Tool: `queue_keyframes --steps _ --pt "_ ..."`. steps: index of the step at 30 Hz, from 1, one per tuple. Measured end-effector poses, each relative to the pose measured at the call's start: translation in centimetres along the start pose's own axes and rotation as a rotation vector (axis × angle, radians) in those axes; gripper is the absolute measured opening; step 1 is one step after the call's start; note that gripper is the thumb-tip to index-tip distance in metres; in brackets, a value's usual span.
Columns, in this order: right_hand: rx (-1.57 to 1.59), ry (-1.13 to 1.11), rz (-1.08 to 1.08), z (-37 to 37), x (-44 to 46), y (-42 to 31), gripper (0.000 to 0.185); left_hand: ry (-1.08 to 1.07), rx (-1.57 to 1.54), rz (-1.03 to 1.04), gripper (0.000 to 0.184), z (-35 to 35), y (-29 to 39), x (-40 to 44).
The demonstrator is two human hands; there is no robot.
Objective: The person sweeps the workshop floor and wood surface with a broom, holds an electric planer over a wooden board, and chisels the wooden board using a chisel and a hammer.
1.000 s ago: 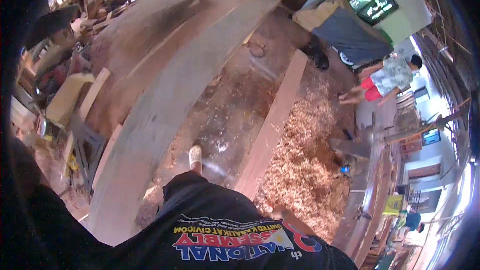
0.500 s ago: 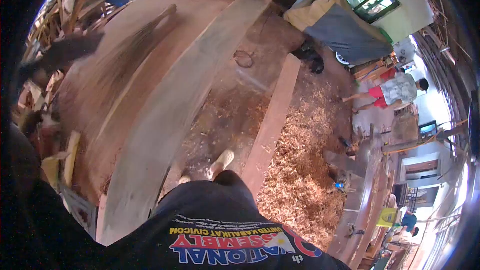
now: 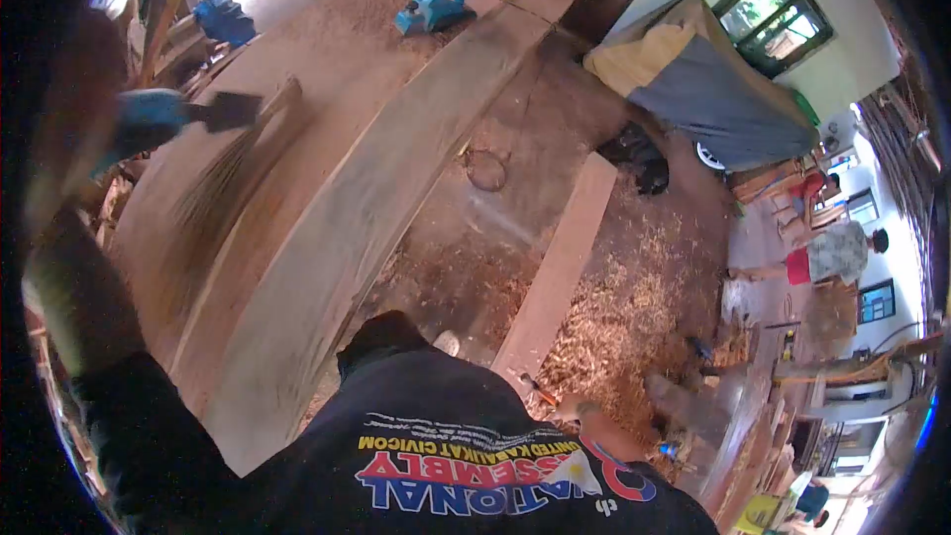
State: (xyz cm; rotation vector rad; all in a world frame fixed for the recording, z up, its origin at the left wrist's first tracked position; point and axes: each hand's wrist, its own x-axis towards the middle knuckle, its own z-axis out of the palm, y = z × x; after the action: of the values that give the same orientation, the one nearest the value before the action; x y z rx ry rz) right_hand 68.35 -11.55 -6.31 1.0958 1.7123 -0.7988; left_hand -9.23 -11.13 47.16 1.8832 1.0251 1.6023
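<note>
My left hand (image 3: pixel 84 154), smeared by motion, is raised at the left edge around a teal-bodied tool (image 3: pixel 154 117). A flat dark piece sticks out from the tool to the right; its exact kind is unclear. Low in the middle, beside my shirt, my right hand (image 3: pixel 569 408) is closed on a slim tool with an orange handle (image 3: pixel 543 393). The tool's dark end points up and left over a narrow plank (image 3: pixel 563 263). Between my two hands, a long, wide grey-brown plank (image 3: pixel 347 188) slants away from me.
Wood shavings (image 3: pixel 604 342) cover the ground right of the narrow plank. A teal power tool (image 3: pixel 433 10) rests beyond, by the wide plank's far end. A covered vehicle (image 3: pixel 708 79) stands at the upper right. Another person (image 3: pixel 837 253) is farther right.
My left arm has come up into view with the teal tool. My right hand has appeared with the orange-handled tool. The view has shifted, so the planks sit a little lower.
</note>
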Motion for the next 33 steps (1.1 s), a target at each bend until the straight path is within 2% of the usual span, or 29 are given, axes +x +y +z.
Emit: queue_keyframes --steps 2,5,7,9,11,14,17,19,22,24,26,27,29,33 --pt "-0.066 0.066 -0.001 -7.5 3.7 2.1 0.045 0.002 -0.198 -0.001 0.029 2.0 -5.2 4.3" --pt "0.100 0.260 0.082 -17.5 9.8 4.3 0.050 0.059 -0.459 -0.080 0.029 5.5 -17.0 9.4" --pt "0.249 0.340 0.127 -23.0 12.6 4.1 0.047 0.369 -0.442 -0.188 0.025 9.0 -26.8 11.1" --pt "0.414 0.495 0.106 -27.7 14.1 3.5 0.044 0.341 -0.221 -0.283 0.021 9.3 -37.2 12.7" --pt "0.564 0.621 0.063 -33.1 14.1 2.9 0.037 0.410 -0.317 -0.339 0.026 10.0 -44.8 14.0" --pt "0.650 0.929 -0.113 -40.1 12.2 1.5 0.043 0.557 -0.397 -0.422 0.023 11.7 -51.3 16.2" --pt "0.827 0.927 -0.164 -49.8 9.8 -0.8 0.040 0.598 -0.354 -0.520 0.021 11.8 -57.7 16.5" --pt "0.885 0.891 -0.323 -55.4 12.7 -0.2 0.038 0.642 -0.305 -0.609 0.019 12.4 -58.9 17.4" --pt "0.854 0.828 -0.581 -65.1 16.7 -0.2 0.032 0.522 -0.050 -0.652 0.017 13.0 -58.9 19.3" --pt "0.869 0.793 -0.609 -73.5 13.0 -4.8 0.026 0.569 0.009 -0.718 0.022 13.7 -59.1 20.2" --pt "0.890 0.737 -0.664 -78.8 17.1 -5.5 0.027 0.635 0.078 -0.782 0.027 14.4 -59.2 21.0" --pt "0.898 0.702 -0.696 -81.4 18.6 -5.7 0.028 0.747 0.043 -0.820 0.027 14.9 -59.5 20.9" --pt "0.631 0.768 -0.697 -86.7 19.7 -6.5 0.032 0.965 -0.019 -0.869 0.028 15.4 -60.5 21.3" --pt "0.259 0.799 -0.672 -94.2 23.1 -7.3 0.043 1.040 -0.194 -0.806 0.028 14.3 -61.3 24.5"
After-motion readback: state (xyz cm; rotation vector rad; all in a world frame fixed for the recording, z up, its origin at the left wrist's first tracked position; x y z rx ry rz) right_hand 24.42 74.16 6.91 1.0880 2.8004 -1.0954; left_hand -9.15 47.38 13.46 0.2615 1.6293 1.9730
